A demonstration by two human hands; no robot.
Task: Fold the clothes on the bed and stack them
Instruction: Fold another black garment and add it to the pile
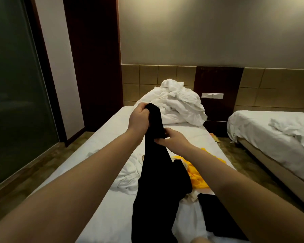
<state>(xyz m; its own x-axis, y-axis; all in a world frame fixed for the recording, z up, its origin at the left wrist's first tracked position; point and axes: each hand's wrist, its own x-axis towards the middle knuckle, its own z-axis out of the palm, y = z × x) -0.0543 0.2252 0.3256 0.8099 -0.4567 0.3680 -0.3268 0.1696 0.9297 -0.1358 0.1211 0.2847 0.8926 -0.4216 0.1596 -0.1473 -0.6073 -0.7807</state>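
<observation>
Folding looks barely begun: my left hand (140,116) and right hand (172,139) grip the long black fabric garment (156,172) mid-frame; crumpled white garment (128,174) and bright yellow garment (199,175) lie unfolded below it.

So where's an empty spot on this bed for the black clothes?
Bare sheet lies between the white bedding heap and the yellow garment, and along the left edge of the bed. Nearer, the white garment and black garment crowd it.

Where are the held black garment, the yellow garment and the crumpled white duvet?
black garment (156,172), head view: hanging middle.
yellow garment (197,178), head view: bunched folds.
crumpled white duvet (181,106), head view: heap's centre.
</observation>
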